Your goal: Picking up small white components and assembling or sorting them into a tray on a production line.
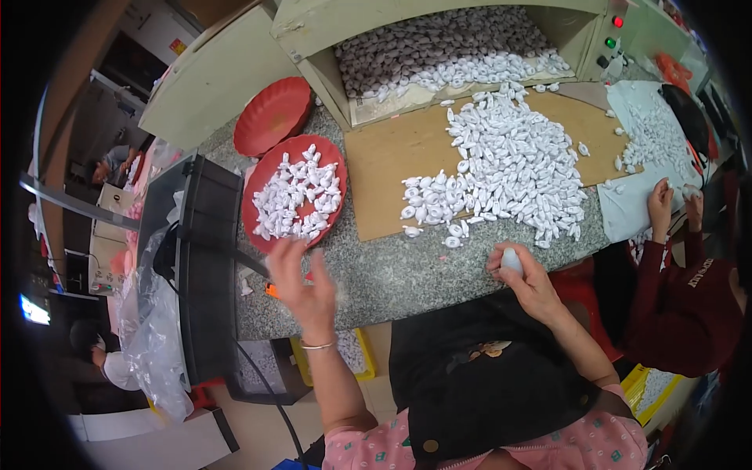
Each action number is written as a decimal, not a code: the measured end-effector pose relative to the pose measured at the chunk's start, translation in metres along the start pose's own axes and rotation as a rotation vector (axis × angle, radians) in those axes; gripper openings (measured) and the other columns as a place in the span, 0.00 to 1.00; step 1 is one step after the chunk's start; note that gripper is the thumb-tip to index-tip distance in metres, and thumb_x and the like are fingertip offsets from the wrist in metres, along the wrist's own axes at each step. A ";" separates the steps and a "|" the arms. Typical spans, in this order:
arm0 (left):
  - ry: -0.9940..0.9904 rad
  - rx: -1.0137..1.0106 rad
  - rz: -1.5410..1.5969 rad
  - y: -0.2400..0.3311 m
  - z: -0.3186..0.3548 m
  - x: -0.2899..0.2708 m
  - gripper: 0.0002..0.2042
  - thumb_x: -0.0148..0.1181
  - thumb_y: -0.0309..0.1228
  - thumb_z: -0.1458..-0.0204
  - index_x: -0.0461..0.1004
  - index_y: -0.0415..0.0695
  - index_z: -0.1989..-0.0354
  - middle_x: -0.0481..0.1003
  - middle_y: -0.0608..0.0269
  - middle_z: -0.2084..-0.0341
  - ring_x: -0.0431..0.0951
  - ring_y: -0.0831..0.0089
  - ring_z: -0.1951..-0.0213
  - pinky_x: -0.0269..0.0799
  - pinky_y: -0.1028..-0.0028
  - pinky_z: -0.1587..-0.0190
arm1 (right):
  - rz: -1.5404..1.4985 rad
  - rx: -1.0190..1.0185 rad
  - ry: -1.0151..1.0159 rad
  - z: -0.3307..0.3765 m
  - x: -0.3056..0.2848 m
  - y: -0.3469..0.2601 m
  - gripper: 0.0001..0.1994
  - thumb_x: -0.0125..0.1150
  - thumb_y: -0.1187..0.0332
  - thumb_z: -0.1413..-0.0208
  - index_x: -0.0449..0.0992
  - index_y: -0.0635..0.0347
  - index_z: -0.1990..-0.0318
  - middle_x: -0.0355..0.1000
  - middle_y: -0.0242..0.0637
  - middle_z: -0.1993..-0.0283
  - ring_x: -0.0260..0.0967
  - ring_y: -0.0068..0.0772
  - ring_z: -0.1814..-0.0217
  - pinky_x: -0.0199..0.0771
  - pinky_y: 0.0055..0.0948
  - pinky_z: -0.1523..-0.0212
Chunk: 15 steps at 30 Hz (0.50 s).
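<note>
My left hand (303, 291) is raised over the counter at the near rim of a red scalloped bowl (337, 207). Its fingers are apart, slightly smeared, and nothing shows in them. Small white plastic pieces (294, 196) with narrow tips lie heaped in that bowl. My right hand (526, 283) is closed above the counter's front edge, thumb against curled fingers. A smooth whitish cap-like shape (511, 261) shows at the thumb; whether it is a finger cover or a held piece, I cannot tell. Just beyond this hand spreads a large pile of the white pieces (517, 157) on brown cardboard (376, 172).
A second red bowl (272, 117) stands behind the first. At the back, a pale metal box (317, 82) holds many more pieces. On the left is a dark crate (211, 274) with plastic sheeting. To the right, a co-worker's hands (662, 205) are beside a white sheet (627, 215).
</note>
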<state>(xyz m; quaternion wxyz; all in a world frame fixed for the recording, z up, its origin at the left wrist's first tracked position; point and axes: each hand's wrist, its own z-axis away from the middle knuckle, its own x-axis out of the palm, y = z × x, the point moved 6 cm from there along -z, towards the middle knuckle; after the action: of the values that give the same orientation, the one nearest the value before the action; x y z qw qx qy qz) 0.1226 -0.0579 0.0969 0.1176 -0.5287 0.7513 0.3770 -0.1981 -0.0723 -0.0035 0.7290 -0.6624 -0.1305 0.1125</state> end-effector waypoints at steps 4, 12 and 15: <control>-0.384 0.137 0.220 0.040 0.019 0.077 0.13 0.60 0.16 0.59 0.74 0.39 0.62 0.74 0.56 0.64 0.73 0.59 0.60 0.69 0.68 0.57 | 0.177 -0.087 -0.022 -0.006 0.004 -0.013 0.18 0.49 0.76 0.42 0.62 0.65 0.43 0.67 0.37 0.57 0.68 0.26 0.55 0.71 0.28 0.53; -0.539 0.233 0.136 0.043 0.031 0.109 0.16 0.55 0.16 0.60 0.73 0.40 0.59 0.70 0.57 0.65 0.72 0.60 0.62 0.71 0.67 0.61 | -0.145 0.025 0.012 0.005 0.011 -0.007 0.20 0.51 0.73 0.42 0.61 0.67 0.43 0.70 0.41 0.58 0.71 0.29 0.61 0.73 0.26 0.59; -0.576 0.051 0.415 0.053 0.033 0.101 0.16 0.54 0.16 0.55 0.71 0.40 0.55 0.69 0.60 0.64 0.72 0.67 0.65 0.70 0.72 0.63 | -0.198 -0.022 -0.116 -0.007 0.024 -0.011 0.20 0.51 0.71 0.42 0.60 0.68 0.42 0.69 0.43 0.56 0.71 0.30 0.62 0.74 0.26 0.61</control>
<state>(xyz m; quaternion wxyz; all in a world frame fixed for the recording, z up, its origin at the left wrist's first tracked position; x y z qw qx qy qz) 0.0271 -0.0978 0.0395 0.2585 -0.2338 0.7879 0.5077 -0.1733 -0.0722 0.0077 0.7205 -0.6466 -0.2386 0.0764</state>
